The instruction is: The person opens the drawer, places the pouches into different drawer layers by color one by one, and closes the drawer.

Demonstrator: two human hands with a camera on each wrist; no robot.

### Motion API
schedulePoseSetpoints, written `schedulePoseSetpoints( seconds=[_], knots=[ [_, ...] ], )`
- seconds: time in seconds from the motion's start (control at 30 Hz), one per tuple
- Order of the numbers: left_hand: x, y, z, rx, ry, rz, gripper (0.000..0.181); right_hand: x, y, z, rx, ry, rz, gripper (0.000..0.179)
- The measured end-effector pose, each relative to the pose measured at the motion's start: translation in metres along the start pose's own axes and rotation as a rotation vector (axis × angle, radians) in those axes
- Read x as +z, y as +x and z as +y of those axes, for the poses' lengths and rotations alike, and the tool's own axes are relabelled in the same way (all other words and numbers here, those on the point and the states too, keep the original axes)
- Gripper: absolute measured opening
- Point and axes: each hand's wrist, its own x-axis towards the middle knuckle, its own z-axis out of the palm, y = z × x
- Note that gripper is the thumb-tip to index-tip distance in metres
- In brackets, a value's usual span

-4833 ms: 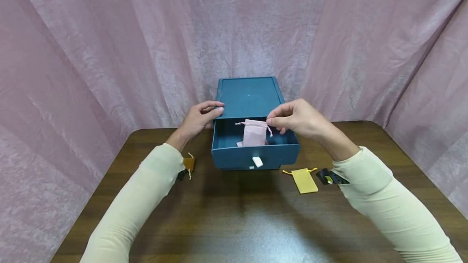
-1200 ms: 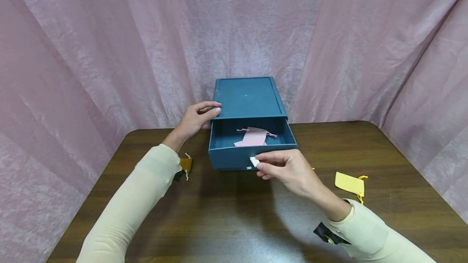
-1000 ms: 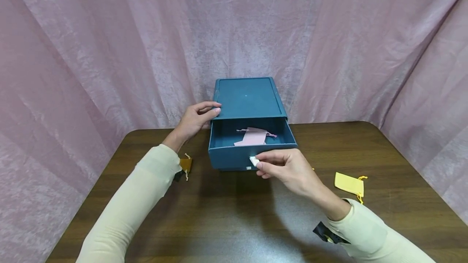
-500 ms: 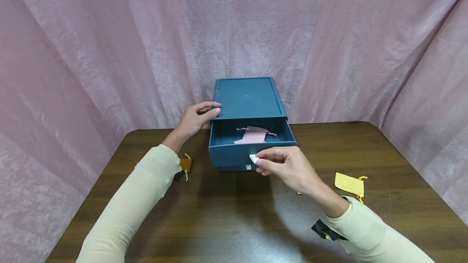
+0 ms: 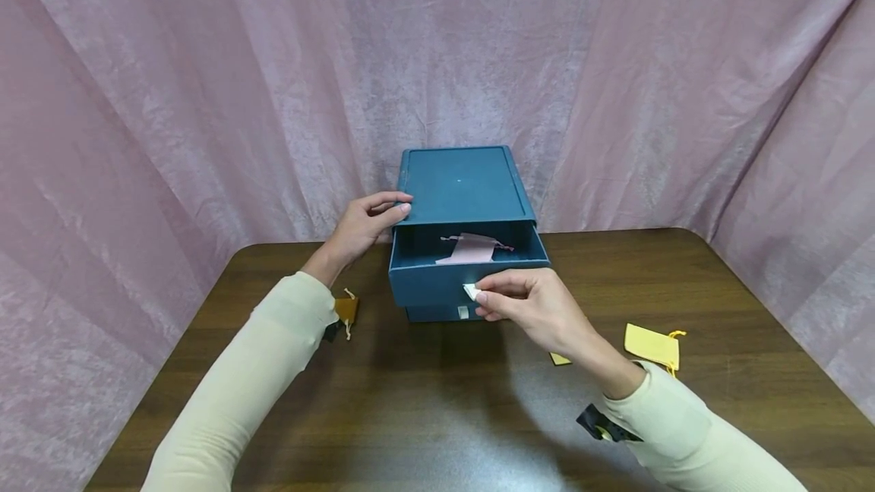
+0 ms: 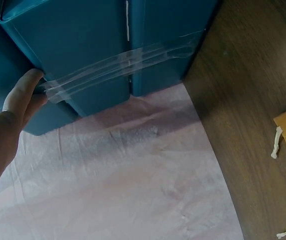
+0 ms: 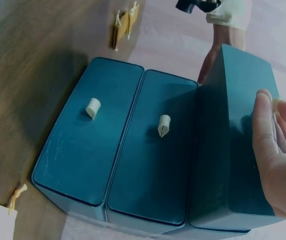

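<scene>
A teal drawer unit [image 5: 461, 182] stands on the table, with three drawers stacked in it, as the right wrist view shows. Its top drawer [image 5: 427, 283] is pulled partly out, and pink drawstring pouches [image 5: 473, 249] lie inside. On the drawer front, my right hand [image 5: 536, 306] pinches the white pull tab [image 5: 470, 291] between thumb and fingers. My left hand [image 5: 362, 228] rests on the unit's upper left edge, fingers and thumb lightly bent against it. The left wrist view shows its fingertips [image 6: 32, 75] touching the side, near clear tape.
A yellow drawstring pouch [image 5: 652, 345] lies at the right; another yellow one [image 5: 560, 359] is mostly hidden behind my right hand. Brown pouches [image 5: 346, 308] lie left of the unit, partly behind my left sleeve. A pink curtain [image 5: 437, 44] hangs behind the wooden table [image 5: 410, 424].
My right hand has let go of a pink pouch, now in the drawer, and taken the pull tab. During the last second the drawer has slid slightly inward. My left hand stays put.
</scene>
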Motion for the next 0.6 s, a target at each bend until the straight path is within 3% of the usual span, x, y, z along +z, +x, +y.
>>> schedulePoseSetpoints(
  seconds=[0.6],
  knots=[
    [0.000, 0.000, 0.000, -0.002, 0.002, 0.004, 0.042, -0.002, 0.013, 0.002, -0.016, -0.021, 0.021, 0.019]
  ],
)
